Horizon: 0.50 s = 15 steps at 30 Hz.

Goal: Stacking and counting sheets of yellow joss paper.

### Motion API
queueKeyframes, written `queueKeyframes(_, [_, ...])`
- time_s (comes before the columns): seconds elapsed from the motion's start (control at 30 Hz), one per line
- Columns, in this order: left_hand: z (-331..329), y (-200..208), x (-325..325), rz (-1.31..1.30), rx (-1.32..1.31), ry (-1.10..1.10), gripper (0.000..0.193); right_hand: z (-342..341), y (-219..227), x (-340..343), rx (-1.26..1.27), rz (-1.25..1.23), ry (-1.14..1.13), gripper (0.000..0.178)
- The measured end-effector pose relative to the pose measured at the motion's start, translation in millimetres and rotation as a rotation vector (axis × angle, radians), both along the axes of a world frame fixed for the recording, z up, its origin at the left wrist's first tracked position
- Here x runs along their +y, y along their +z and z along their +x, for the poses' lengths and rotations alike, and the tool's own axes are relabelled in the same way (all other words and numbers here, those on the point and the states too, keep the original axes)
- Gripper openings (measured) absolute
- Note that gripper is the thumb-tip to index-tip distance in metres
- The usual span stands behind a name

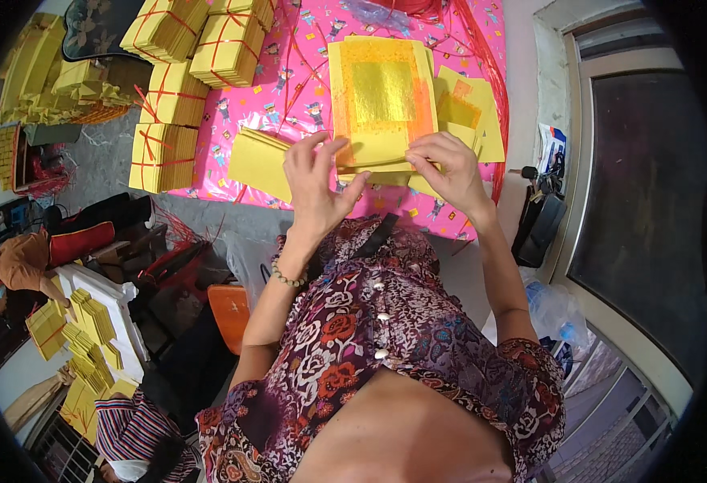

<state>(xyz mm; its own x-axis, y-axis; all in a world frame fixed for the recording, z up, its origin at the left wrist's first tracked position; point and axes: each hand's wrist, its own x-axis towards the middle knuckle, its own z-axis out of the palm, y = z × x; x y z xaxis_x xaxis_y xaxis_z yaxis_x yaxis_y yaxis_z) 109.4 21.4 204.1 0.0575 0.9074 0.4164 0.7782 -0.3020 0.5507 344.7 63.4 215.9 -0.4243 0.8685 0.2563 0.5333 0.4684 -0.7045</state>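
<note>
Before me lies a stack of yellow paper sheets (pixel 382 143), the top one bearing an orange print with a shiny gold square. At its near left corner is my left hand (pixel 315 173), thumb and fingers apart, fingertips against the paper's edge. The near right edge is pinched between thumb and fingers of my right hand (pixel 452 171), and that near edge bends up slightly. To the right, more yellow sheets (pixel 492 121) with orange print lie fanned out. A slanting pile of plain yellow paper (pixel 258 161) rests beside my left hand.
Bundles of yellow paper (pixel 164 157) tied with red string stand at the pink table's (pixel 313 68) left side. Red strings (pixel 478 48) run along its right edge. At lower left, other people work at a white table (pixel 128 322) holding yellow bundles. A glass door (pixel 635 177) is at right.
</note>
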Motion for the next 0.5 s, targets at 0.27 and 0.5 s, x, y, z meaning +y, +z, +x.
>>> queueKeyframes(0.27, [18.7,9.6,35.5,-0.176,0.222,-0.256,0.046,-13.1,30.3,7.6,-0.147,0.291,0.023,0.015])
queueKeyframes(0.5, [6.7,31.0,46.0,-0.119,-0.195,-0.176,0.04,-20.4,20.5,11.4,0.412,0.065,-0.428,0.05])
